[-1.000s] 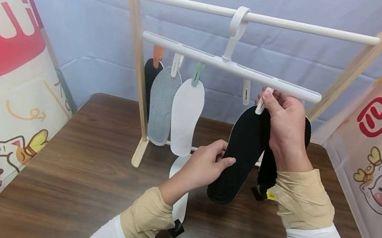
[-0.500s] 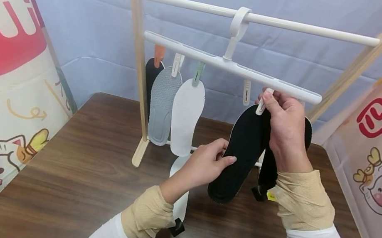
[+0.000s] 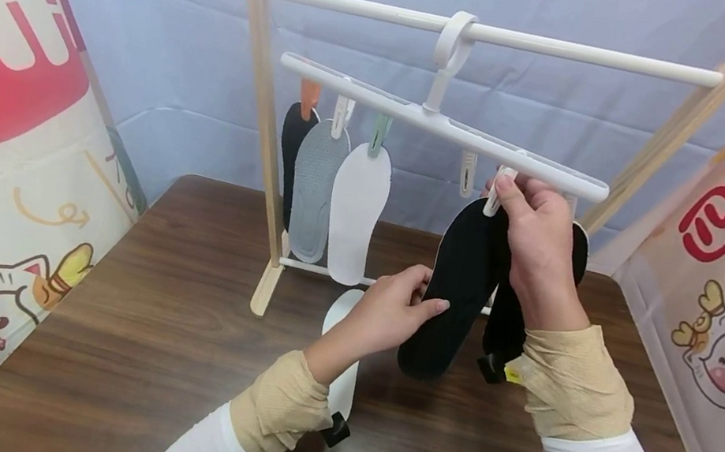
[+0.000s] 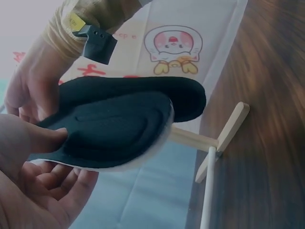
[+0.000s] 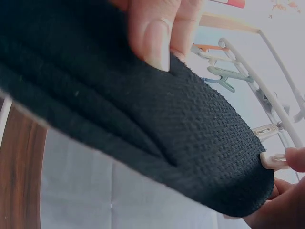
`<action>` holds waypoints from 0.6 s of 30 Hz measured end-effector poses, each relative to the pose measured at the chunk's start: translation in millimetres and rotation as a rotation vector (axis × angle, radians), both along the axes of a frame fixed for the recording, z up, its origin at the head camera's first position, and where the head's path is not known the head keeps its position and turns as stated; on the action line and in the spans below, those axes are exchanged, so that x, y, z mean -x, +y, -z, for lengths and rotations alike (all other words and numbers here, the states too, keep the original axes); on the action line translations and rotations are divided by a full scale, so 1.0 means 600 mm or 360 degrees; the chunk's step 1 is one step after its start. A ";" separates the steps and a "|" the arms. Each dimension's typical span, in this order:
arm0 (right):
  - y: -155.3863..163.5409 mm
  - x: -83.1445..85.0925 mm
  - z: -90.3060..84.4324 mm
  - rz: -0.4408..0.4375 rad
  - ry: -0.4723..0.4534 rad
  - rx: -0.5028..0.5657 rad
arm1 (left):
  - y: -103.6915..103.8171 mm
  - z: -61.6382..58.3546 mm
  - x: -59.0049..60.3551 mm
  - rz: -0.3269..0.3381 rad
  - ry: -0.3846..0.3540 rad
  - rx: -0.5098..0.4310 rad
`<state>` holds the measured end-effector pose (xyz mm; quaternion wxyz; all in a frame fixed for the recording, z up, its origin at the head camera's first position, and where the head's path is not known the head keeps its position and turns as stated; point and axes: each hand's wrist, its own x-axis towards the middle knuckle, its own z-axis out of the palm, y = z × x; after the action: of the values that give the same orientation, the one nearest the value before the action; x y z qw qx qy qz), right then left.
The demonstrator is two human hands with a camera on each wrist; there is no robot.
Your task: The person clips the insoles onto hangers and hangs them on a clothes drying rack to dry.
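In the head view, my left hand (image 3: 394, 311) grips a black insole (image 3: 460, 290) by its side edge, thumb on the front. The left wrist view shows the fingers curled beneath that insole (image 4: 114, 126). My right hand (image 3: 541, 236) pinches a white clothespin (image 3: 501, 192) at the insole's top end. In the right wrist view the clothespin (image 5: 275, 161) sits over the insole's edge. The clothespin hangs from a tilted white hanger (image 3: 444, 126), lower on the right. Behind my right hand hangs another black insole (image 3: 508, 322), its top hidden.
Left along the hanger, clothespins hold a black insole (image 3: 290, 166), a grey insole (image 3: 315, 194) and a white insole (image 3: 357, 213). An unoccupied white clothespin (image 3: 467, 174) hangs mid-right. The wooden rack (image 3: 255, 96) stands on the table (image 3: 168, 353). Another white insole (image 3: 345, 387) is partly behind my left forearm.
The hanger has tipped further, its left end rising and its right end dipping slightly. The insoles on the left have risen with it. Both hands keep their holds, almost unmoved.
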<state>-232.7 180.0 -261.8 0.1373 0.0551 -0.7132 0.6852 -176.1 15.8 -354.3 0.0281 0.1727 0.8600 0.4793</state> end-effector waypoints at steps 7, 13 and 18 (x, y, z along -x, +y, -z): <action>0.001 -0.001 0.001 0.0003 0.0001 0.0038 | -0.002 0.004 0.002 -0.0001 -0.0045 0.0044; 0.001 -0.003 0.003 0.0003 0.0004 0.0060 | -0.003 0.011 0.001 0.0015 -0.0102 0.0003; 0.001 -0.004 0.005 0.0020 0.0006 0.0042 | -0.006 0.015 -0.001 0.0011 -0.0095 0.0004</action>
<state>-230.0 180.4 -264.7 0.1436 0.0500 -0.7041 0.6937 -175.4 12.1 -363.6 0.0557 0.1613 0.8588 0.4831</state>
